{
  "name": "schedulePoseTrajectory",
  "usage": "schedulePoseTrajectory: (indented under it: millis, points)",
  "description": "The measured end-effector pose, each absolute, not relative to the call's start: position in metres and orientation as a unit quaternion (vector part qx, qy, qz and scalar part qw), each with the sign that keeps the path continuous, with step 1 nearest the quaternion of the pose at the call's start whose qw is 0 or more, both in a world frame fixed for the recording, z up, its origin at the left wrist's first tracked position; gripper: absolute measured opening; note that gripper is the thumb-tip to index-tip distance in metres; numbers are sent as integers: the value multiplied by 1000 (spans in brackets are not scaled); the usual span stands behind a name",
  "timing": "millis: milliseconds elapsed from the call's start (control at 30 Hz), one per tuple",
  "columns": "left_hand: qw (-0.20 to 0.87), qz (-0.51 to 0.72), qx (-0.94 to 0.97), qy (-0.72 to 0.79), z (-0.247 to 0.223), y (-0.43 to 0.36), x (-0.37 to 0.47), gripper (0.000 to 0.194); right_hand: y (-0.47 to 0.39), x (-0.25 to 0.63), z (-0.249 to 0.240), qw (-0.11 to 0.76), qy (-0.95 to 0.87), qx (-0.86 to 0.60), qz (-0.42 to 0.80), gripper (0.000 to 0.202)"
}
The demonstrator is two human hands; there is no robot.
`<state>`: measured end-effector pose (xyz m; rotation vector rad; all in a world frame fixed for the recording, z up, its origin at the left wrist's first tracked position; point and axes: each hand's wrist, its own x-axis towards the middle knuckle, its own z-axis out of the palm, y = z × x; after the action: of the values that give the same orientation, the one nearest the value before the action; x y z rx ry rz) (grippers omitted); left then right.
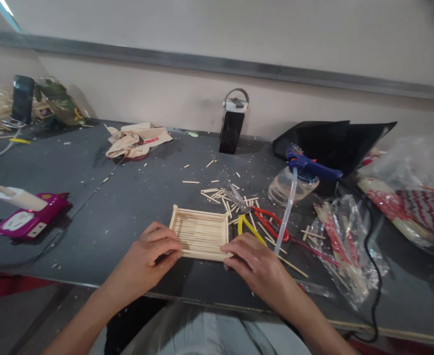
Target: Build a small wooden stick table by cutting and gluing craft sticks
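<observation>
A small shallow tray of thin wooden sticks (pixel 200 229) lies on the dark table close to its front edge. My left hand (pixel 157 251) pinches the tray's near left corner between thumb and fingers. At the near right corner, my right hand (pixel 251 259) is closed on the rim in the same way. Just beyond the right hand are pliers with red and yellow handles (pixel 270 219) and a scatter of short cut sticks (pixel 211 196). The tray's near corners are partly hidden by my fingertips.
A blue glue gun (pixel 313 166) with a glue stick rests on a clear jar (pixel 281 186). Its black cable (pixel 374 266) runs down the right side. Plastic-wrapped sticks (pixel 344 236) lie to the right, a magenta power strip (pixel 35 217) to the left. A phone (pixel 231 132) leans at the back.
</observation>
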<state>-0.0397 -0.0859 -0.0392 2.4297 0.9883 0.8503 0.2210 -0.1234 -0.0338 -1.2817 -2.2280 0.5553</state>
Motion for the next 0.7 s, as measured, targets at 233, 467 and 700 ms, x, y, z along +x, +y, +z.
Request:
schedulePoseTrajectory:
  millis: [233,467,700]
  points:
    - [176,288,865,371,-36,-89,-40,13,-127,223,-39,264,-800,-489,227,27]
    - [178,256,822,476,-46,-105,-60,39,-127,223,-42,259,-793,-498,236,24]
    - [318,283,750,507,-33,-101,-63,27,-118,223,-22,293,-716,-528,351,17]
